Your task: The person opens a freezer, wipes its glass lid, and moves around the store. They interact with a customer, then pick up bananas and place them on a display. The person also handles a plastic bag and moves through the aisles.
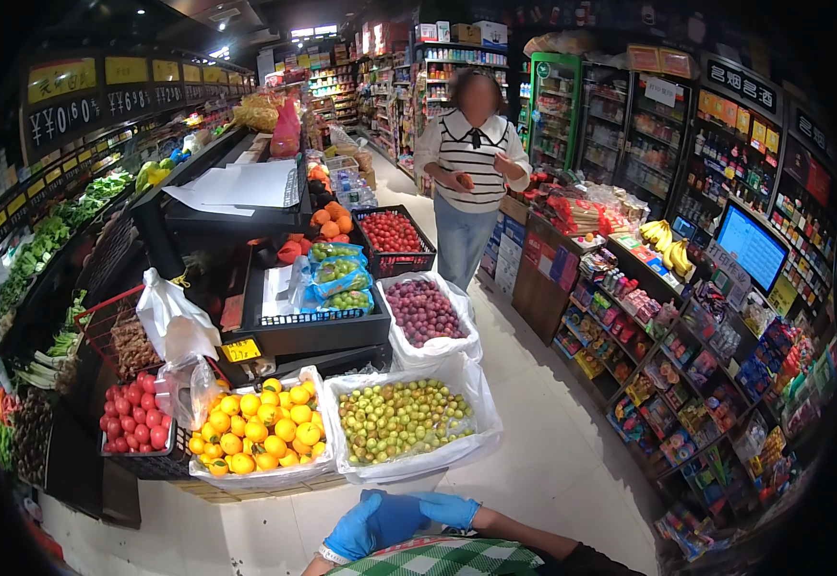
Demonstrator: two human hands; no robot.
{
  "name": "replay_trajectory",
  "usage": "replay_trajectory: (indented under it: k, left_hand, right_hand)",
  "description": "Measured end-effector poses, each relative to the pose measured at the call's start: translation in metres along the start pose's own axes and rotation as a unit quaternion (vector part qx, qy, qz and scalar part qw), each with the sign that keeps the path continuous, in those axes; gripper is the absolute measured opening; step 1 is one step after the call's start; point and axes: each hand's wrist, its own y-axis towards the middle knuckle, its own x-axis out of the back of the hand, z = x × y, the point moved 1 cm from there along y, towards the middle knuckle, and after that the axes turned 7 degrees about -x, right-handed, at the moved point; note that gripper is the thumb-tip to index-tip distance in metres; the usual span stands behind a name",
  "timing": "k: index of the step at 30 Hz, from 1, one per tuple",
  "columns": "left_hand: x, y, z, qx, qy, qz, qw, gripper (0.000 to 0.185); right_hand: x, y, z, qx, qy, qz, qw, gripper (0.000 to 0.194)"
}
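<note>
Blue gloves cover both of my hands, low in the view in front of a green-and-white checked apron (pixel 447 558). My left hand (pixel 352 531), with a pale band at its wrist, grips the left side of a flat, darker blue item (pixel 395 517), perhaps a folded cloth. The fingers of my right hand (pixel 453 509) rest on its right edge. Just beyond my hands are a white-lined crate of green jujube-like fruit (pixel 404 421) and a lined box of oranges (pixel 264 428). To their left, a black crate holds tomatoes (pixel 136 414).
A person (pixel 472 158) in a striped top stands in the aisle, holding a small orange-red item. Plums (pixel 424 313), cherry tomatoes (pixel 392 232) and bagged grapes (pixel 339 272) fill the display. Right of the aisle is a counter with snack racks (pixel 667 403), bananas (pixel 667 246) and a monitor (pixel 751 243).
</note>
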Motion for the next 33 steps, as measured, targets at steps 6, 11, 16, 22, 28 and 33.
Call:
replay_trajectory:
  k: [6,11,16,22,28,33]
  left_hand:
    - [0.031,0.026,0.007,-0.195,0.273,0.060,0.940,0.044]
    - [-0.006,0.012,0.000,-0.110,0.027,0.092,0.989,0.053]
    - [-0.032,-0.004,-0.005,-0.061,0.059,0.059,0.995,0.058]
    - [-0.007,0.003,-0.012,-0.136,0.166,0.079,0.973,0.055]
    - [0.017,0.014,-0.017,-0.278,0.222,-0.092,0.930,0.029]
    - [0.019,0.012,-0.017,-0.385,0.401,-0.235,0.797,0.022]
  right_hand:
    - [-0.021,-0.007,0.007,0.002,0.348,0.086,0.933,0.068]
    - [-0.016,-0.023,0.031,0.111,0.073,-0.041,0.990,0.079]
    - [-0.013,-0.035,0.040,-0.001,0.021,-0.013,1.000,0.065]
    - [-0.012,-0.032,0.028,0.000,-0.043,-0.123,0.992,0.052]
    - [-0.013,-0.040,0.030,0.118,-0.011,-0.197,0.973,0.048]
    - [-0.012,-0.041,0.036,0.133,-0.078,-0.230,0.961,0.043]
